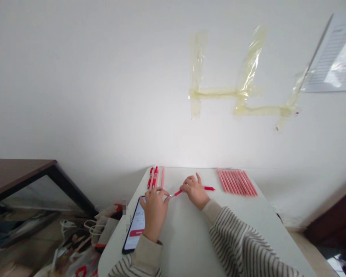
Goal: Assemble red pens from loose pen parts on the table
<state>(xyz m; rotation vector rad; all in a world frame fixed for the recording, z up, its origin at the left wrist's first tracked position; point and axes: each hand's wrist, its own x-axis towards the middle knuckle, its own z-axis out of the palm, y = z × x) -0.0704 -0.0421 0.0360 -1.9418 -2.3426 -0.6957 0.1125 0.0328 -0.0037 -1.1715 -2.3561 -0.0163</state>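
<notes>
My right hand (195, 191) is closed round a red pen (209, 188) that lies across the white table (184, 238), its clip end sticking out to the right. My left hand (155, 209) pinches the small silvery tip of the pen (171, 196) between thumb and fingers. The two hands meet at the pen, near the table's far middle.
Three red and pink pens (155, 177) lie at the far left of the table. A row of several pink pens (237, 182) lies at the far right. A phone (135, 227) with a lit screen rests by my left wrist. Bags (83, 246) clutter the floor left.
</notes>
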